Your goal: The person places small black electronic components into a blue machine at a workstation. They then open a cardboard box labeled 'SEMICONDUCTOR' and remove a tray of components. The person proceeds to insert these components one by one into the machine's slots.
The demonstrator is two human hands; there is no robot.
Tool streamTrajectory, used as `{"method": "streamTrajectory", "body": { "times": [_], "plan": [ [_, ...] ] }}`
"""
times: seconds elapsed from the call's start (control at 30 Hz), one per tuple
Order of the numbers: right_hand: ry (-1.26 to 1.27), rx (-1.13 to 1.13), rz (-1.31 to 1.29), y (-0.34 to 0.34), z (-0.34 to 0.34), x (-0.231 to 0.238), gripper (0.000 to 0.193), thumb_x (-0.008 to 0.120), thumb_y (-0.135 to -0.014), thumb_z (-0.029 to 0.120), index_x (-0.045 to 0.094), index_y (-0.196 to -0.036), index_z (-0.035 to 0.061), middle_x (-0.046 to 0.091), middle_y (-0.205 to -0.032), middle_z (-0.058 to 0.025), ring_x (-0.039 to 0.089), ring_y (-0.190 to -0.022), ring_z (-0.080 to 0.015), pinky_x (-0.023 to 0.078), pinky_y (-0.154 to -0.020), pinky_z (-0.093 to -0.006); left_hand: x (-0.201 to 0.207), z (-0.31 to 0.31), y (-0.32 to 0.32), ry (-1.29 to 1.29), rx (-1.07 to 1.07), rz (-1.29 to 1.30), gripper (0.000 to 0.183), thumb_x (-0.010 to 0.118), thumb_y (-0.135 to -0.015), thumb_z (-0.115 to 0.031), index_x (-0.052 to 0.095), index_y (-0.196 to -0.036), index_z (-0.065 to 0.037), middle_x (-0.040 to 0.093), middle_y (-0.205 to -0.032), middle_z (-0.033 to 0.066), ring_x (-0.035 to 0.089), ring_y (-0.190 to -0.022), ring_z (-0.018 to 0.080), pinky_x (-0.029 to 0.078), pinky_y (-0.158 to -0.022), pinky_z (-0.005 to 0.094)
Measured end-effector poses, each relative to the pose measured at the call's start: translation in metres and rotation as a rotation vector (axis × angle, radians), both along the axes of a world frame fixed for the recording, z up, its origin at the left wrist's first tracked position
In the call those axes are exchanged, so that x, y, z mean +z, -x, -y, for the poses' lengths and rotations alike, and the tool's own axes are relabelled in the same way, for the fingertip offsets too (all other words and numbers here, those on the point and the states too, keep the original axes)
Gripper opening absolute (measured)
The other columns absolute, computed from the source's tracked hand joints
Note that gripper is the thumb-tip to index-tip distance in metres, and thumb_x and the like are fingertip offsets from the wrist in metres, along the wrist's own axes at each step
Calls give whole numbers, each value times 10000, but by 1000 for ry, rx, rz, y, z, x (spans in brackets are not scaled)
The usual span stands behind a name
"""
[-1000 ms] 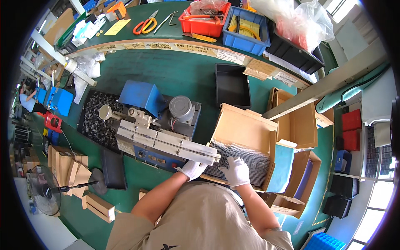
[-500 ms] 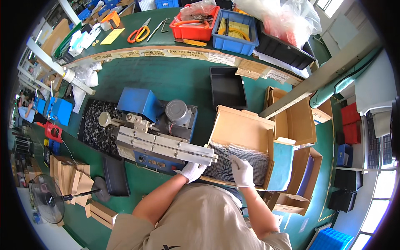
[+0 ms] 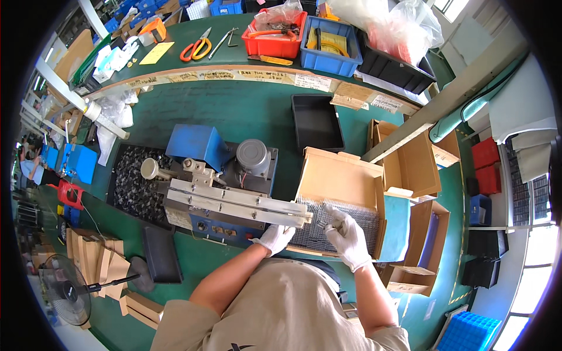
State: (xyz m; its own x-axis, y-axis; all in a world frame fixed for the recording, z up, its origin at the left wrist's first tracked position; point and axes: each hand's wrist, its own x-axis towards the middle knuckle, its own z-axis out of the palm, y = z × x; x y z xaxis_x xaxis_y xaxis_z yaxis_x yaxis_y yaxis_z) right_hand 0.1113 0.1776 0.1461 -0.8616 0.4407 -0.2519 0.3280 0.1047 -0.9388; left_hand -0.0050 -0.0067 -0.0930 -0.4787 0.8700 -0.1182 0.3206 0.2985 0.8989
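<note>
My right hand point(image 3: 349, 241), in a white glove, hovers over an open cardboard box point(image 3: 342, 171). Its index finger and thumb point to the upper left with a gap between them, and I make out nothing held there. Rows of small, thin grey metal-looking parts point(image 3: 367, 225) fill the lower part of the box. My left hand point(image 3: 274, 240), also gloved, is by the front of a bench machine point(image 3: 228, 233), under the right end of its long metal rail point(image 3: 246, 202). The rail's end reaches over the box's left edge. My left fingertips are too unclear to tell what they hold.
Loose dark parts lie in a tray point(image 3: 132, 181) left of the machine. A black tray point(image 3: 319, 124) sits behind the box. More cardboard boxes point(image 3: 413, 167) stand at the right. On the back shelf are scissors point(image 3: 196, 50), a red bin point(image 3: 272, 42) and a blue bin point(image 3: 328, 58).
My right hand has drawn back from the parts, toward me and slightly right, and its fingers have spread. My left hand stays by the rail's end. The whole view has shifted slightly.
</note>
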Motion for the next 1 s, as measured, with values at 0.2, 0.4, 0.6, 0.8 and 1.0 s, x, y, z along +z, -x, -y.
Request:
{"method": "streamTrajectory", "body": {
  "times": [0.2,0.4,0.6,0.8,1.0],
  "plan": [
    [-701,266,-221,8,-7,-12,381,617,-837,-63,636,-1200,54,671,-971,-149,658,-866,-318,536,-792,-384,12,1,2,245,-67,13,393,440,-1032,-138,463,-1398,3,489,-1427,154,399,-1377,266,258,-1162,430],
    [-795,263,-149,24,4,0,452,574,-803,-106,618,-1224,56,650,-960,-181,636,-879,-383,527,-790,-445,6,4,0,117,28,-133,351,556,-977,-216,557,-1265,-17,596,-1229,247,560,-1148,406,433,-986,453],
    [-824,269,-143,28,2,2,463,572,-809,-97,601,-1244,58,650,-956,-189,637,-885,-391,529,-792,-452,-19,4,-3,53,65,-246,354,569,-968,-219,556,-1260,-21,621,-1178,248,592,-1085,411,457,-932,465],
    [-886,377,-73,38,10,9,439,578,-822,-52,594,-1245,66,656,-924,-180,643,-866,-376,528,-774,-455,-20,4,-3,-28,90,-294,324,591,-955,-214,589,-1217,-23,645,-1149,229,618,-1039,408,470,-891,471],
    [-984,475,-168,49,14,-2,415,625,-829,20,588,-1238,81,665,-892,-152,658,-831,-362,528,-740,-452,54,-1,6,148,-9,114,436,511,-1004,-261,503,-1364,-14,548,-1382,213,511,-1293,367,373,-1106,477]
  ]
}}
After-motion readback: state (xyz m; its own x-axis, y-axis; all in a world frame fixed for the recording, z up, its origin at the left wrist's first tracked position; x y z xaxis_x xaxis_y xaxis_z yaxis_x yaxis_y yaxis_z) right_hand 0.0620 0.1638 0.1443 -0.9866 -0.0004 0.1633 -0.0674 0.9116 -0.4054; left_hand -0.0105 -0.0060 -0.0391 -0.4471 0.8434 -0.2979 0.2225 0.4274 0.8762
